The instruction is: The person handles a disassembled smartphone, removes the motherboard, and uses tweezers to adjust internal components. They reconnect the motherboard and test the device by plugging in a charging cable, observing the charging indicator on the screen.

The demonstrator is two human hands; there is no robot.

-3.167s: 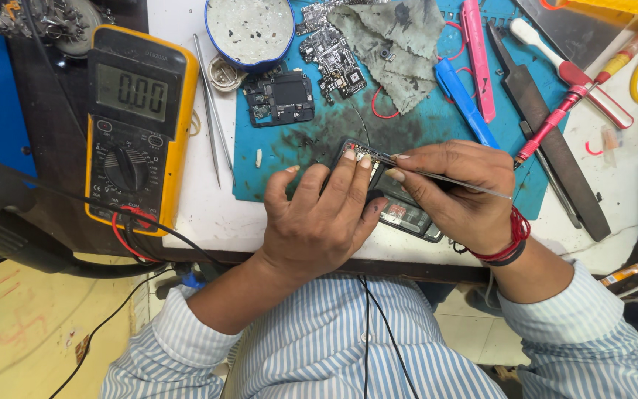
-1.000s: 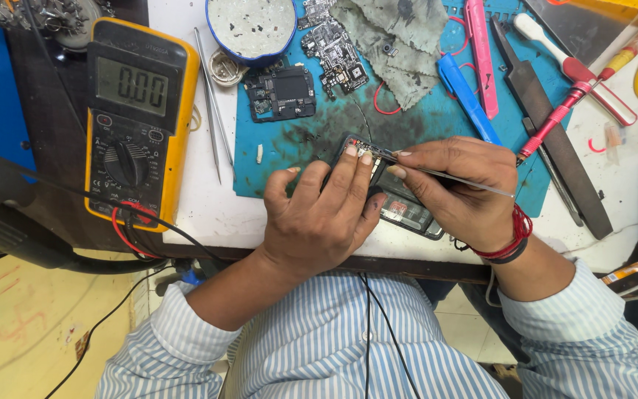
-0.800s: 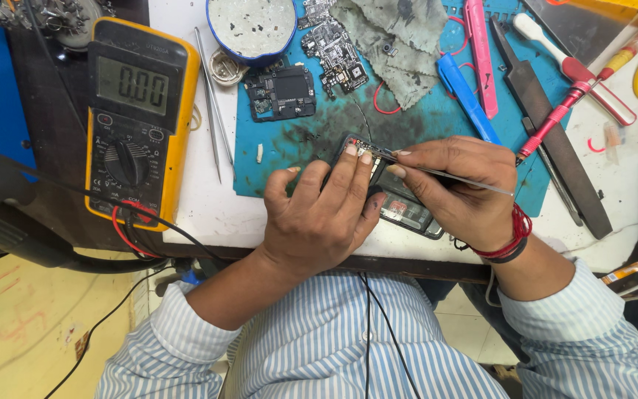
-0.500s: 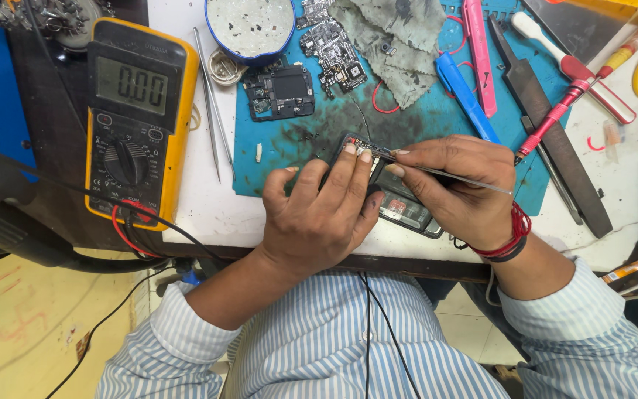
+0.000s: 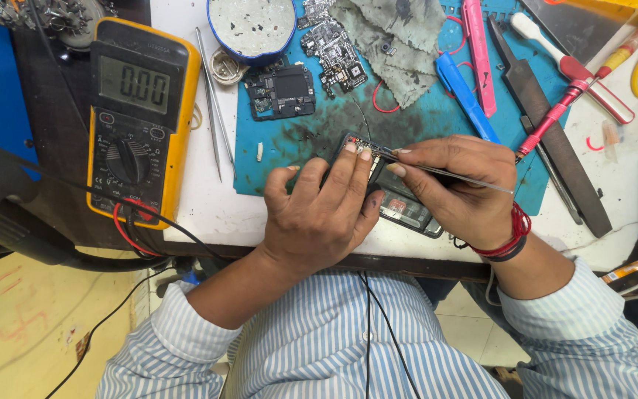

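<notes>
Little has shifted over the last few seconds: both hands stay where they were on the opened phone, and only the tip of the tweezers seems to have crept slightly along the board. That phone lies on the front part of the teal work mat, near the counter edge, its long axis running diagonally from upper left to lower right, with the exposed upper end pointing away toward the circuit boards. The left hand lies palm down over the phone's left side, wrist bent in from the lower left, its fingers held close together and pressed onto the upper end of the phone to steady it, thumb stretched out to the left. The right hand comes in from the lower right, a red thread band at its wrist, and its fingers pinch the thin metal tweezers, which lie nearly level, tip pointing left onto the phone's upper edge just beside the left fingertips, tail sticking out to the right. A yellow multimeter rests well apart at the left, with a second pair of tweezers between it and the mat.
</notes>
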